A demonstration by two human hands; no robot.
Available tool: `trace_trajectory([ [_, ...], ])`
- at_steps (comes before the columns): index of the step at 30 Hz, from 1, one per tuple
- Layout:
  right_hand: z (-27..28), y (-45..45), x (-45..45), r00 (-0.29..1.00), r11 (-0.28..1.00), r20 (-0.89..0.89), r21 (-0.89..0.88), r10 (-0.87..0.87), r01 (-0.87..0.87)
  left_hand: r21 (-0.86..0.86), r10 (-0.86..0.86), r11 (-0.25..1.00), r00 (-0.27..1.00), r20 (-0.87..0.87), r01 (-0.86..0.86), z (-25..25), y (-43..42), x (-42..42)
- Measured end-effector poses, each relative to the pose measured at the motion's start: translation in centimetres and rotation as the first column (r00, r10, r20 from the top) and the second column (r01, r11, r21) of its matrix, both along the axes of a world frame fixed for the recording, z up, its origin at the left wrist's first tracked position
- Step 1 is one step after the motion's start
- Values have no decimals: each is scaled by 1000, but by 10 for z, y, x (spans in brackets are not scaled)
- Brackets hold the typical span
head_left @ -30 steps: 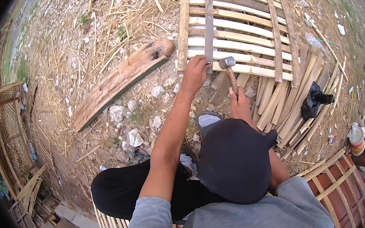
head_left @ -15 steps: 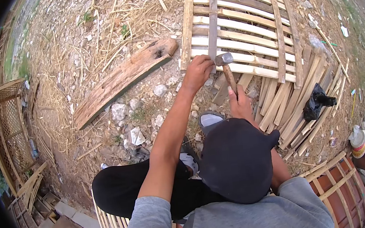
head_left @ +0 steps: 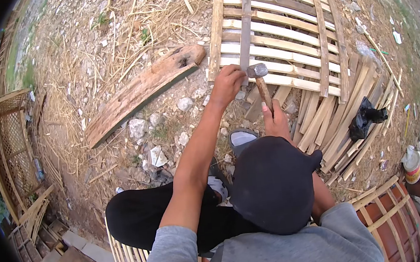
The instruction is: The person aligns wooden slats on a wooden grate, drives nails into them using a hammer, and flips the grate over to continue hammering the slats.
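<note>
My right hand grips the wooden handle of a hammer. The hammer's metal head is close to the near end of a grey wooden strip, beside my left fingers. My left hand is closed at that end of the strip, its fingertips pinched together. Whatever sits between those fingertips is too small or hidden to make out. Under both hands lies the near corner of a slatted wooden frame, with pale slats running crosswise beneath longer strips.
A thick, rough timber lies left of the frame among stones and straw. Loose slats are piled at the right, with a black plastic bag on them. Further right stands a bucket; a lattice panel is far left.
The hammer's head has dropped very slightly toward me beside my left fingers. My left hand has stayed almost in the same place at the strip's end.
</note>
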State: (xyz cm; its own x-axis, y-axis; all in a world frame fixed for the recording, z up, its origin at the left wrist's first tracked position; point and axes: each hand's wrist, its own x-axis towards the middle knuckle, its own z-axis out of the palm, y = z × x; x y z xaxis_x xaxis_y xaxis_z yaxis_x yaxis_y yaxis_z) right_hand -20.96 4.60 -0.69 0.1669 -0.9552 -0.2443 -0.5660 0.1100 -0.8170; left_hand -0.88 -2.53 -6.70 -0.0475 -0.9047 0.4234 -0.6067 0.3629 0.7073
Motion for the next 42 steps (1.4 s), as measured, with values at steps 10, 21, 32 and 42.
trace_trajectory([
  [10, -1, 4, -1, 999, 1000, -44, 0, -6, 6, 26, 21, 999, 1000, -23, -21, 0, 6, -4],
  [21, 4, -2, -8, 988, 988, 31, 35, -153, 152, 5, 38, 999, 999, -1, -38, 6, 5, -8],
  [32, -28, -14, -11, 989, 987, -63, 78, -136, 141, 95, 158, 986, 966, -207, -141, 13, 1, -15],
  [42, -25, -16, -11, 990, 988, -79, 94, -114, 121, 252, 293, 945, 884, -364, -209, 19, 0, -13],
])
